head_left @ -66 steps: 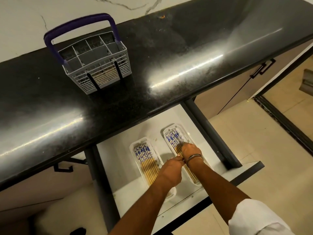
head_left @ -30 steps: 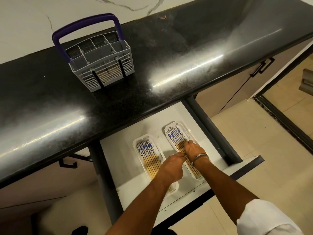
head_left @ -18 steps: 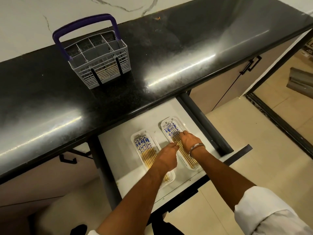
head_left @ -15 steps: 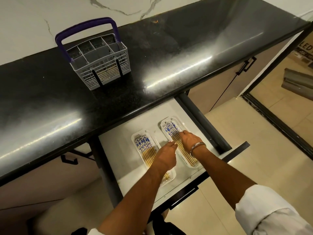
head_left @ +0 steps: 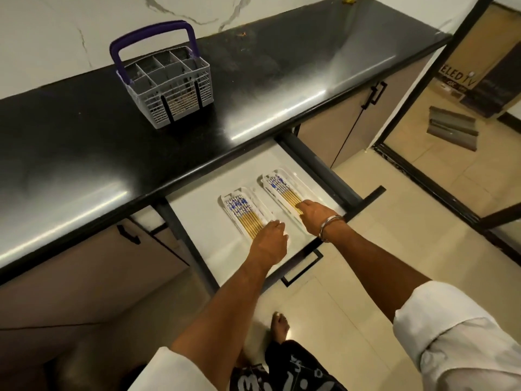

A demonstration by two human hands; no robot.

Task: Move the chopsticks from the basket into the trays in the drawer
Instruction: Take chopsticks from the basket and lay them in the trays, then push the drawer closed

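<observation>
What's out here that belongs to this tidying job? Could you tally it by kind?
Baskets: 1, grey with a purple handle
Trays: 2, left tray and right tray
Drawers: 1, open
Hands: 2, left and right
Total: 6

One basket [head_left: 169, 88], two trays [head_left: 242, 213] [head_left: 282, 190] of chopsticks [head_left: 248, 218], one open drawer [head_left: 203, 210], two hands [head_left: 267, 244] [head_left: 315, 215]
</observation>
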